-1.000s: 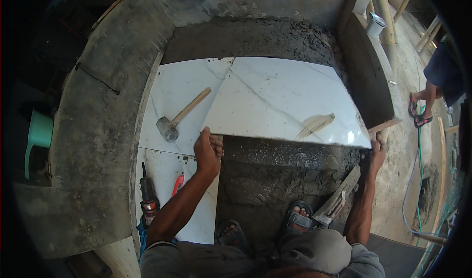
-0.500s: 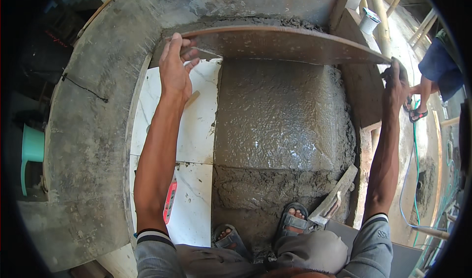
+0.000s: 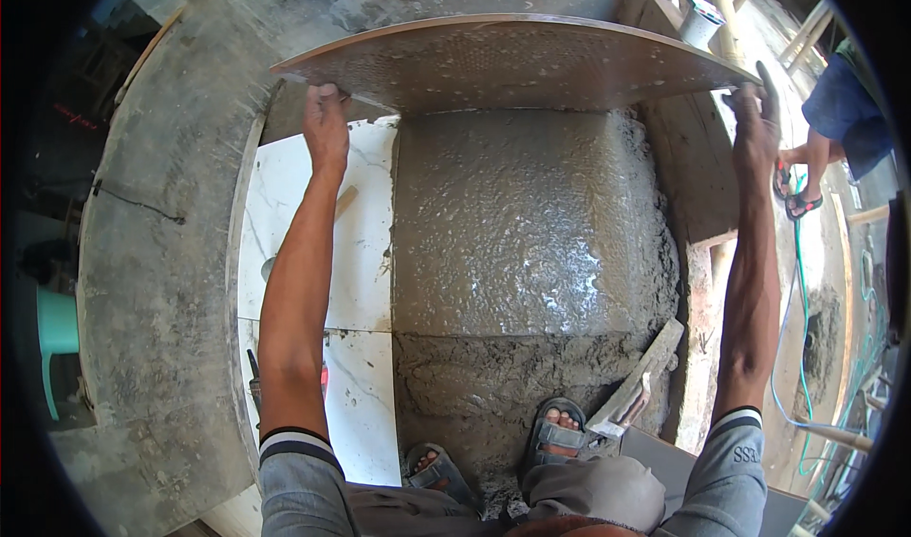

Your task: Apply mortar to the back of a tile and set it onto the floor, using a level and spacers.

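A large floor tile is tipped up on its far edge, its brown dimpled underside facing me. My left hand grips its left near corner. My right hand grips its right near corner. Below the raised tile lies a wet grey mortar bed, smooth and shiny where the tile lay. My sandalled feet stand on the rougher mortar at the near side.
White marble-patterned tiles are laid left of the mortar; a mallet lies on them, half hidden by my forearm. A wooden float rests at the mortar's right. Another person crouches at the right by a green hose. A concrete kerb curves along the left.
The tile lay flat on the mortar a second ago. Both hands have lifted its near edge up and away, exposing the mortar bed; it now stands a little steeper than half a second ago.
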{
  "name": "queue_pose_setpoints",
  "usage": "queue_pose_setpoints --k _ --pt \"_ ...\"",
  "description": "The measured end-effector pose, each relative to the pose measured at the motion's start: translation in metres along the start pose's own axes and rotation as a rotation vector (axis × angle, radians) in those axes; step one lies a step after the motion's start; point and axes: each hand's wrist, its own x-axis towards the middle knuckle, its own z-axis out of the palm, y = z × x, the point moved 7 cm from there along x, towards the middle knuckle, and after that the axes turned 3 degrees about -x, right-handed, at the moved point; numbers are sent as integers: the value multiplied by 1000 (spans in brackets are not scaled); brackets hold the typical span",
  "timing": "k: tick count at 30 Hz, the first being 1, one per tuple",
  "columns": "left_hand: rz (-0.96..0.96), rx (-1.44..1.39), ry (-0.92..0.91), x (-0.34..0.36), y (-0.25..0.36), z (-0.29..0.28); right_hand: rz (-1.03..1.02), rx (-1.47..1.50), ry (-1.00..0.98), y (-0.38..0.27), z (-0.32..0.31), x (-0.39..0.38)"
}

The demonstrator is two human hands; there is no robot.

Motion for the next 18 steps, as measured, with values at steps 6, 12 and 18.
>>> queue_pose_setpoints --k 6,12,18 --pt "-47 -27 -13 -2 12 2 167 -168 -55 72 22 -9" --pt "-161 -44 44 23 41 1 1 -467 -109 46 12 20" --pt "-197 99 29 70 132 -11 -164 -650 -168 -24 -9 81"
